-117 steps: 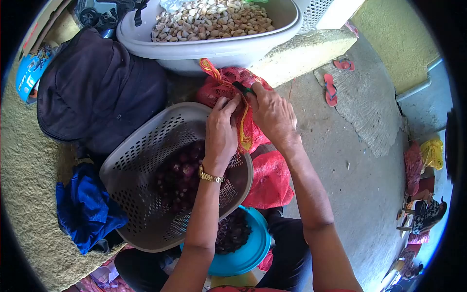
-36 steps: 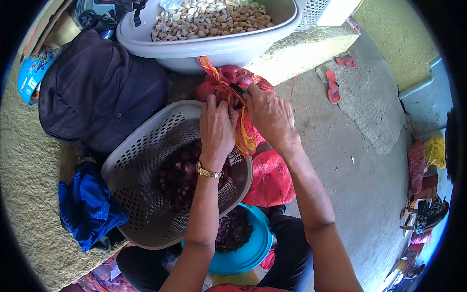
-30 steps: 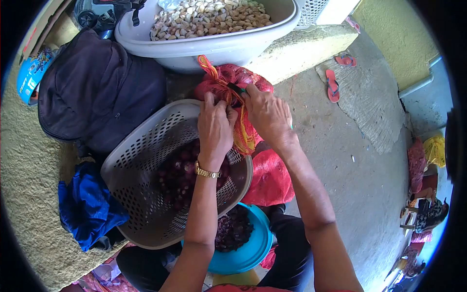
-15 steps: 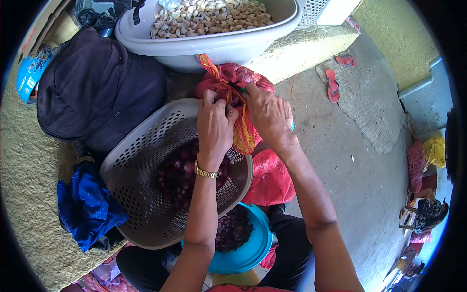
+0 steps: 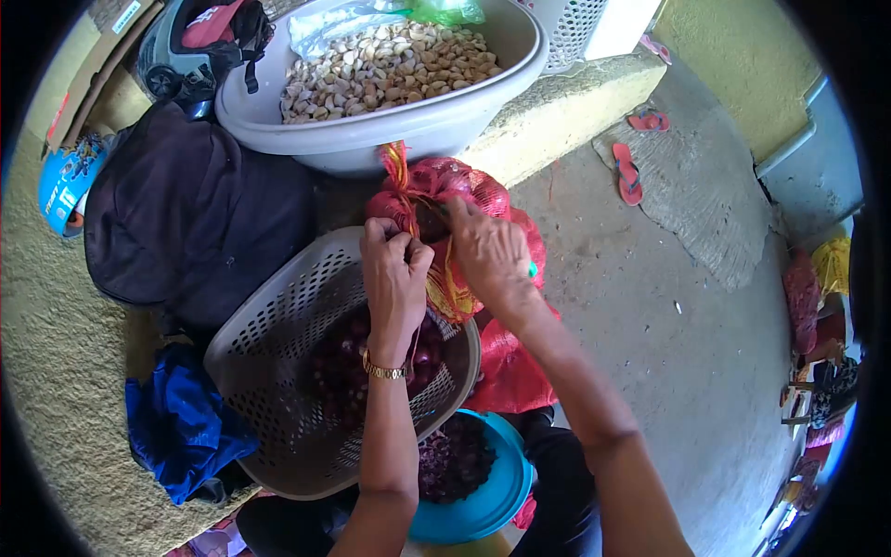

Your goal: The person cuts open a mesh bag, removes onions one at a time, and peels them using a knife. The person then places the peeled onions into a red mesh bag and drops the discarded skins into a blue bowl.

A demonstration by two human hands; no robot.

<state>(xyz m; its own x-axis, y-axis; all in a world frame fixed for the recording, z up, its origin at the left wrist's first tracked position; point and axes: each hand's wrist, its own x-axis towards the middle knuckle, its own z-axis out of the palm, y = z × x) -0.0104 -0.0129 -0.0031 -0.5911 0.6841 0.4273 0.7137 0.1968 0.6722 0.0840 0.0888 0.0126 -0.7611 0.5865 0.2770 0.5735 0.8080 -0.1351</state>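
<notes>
While a turquoise basin (image 5: pixel 509 492) holding dark purple onion scraps (image 5: pixel 455 459) sits between the knees, a grey-brown perforated basket (image 5: pixel 264 302) overhangs its far left rim, red onions (image 5: pixel 427 357) heaped toward the basket's right side. A crumpled blue cloth (image 5: pixel 186 422) lies by the basket's left edge, and a red sack (image 5: pixel 510 376) stands against its right edge. Beyond the basket's far right corner is a bulging red mesh sack (image 5: pixel 478 190) on the concrete floor (image 5: pixel 640 371); here the left hand (image 5: pixel 394 278), a gold watch band (image 5: pixel 383 371) at its wrist, pinches the orange-and-yellow edging (image 5: pixel 448 302) between thumb and fingertips, and the right hand (image 5: pixel 492 255) curls around a green handle (image 5: pixel 533 269), mostly hidden by the fingers. A black backpack (image 5: pixel 200 204) slumps past the basket's far left edge. Farther off are a grey tub (image 5: pixel 371 139) of garlic cloves (image 5: pixel 390 74) and, near the floor's far edge, red flip-flops (image 5: pixel 628 174).
</notes>
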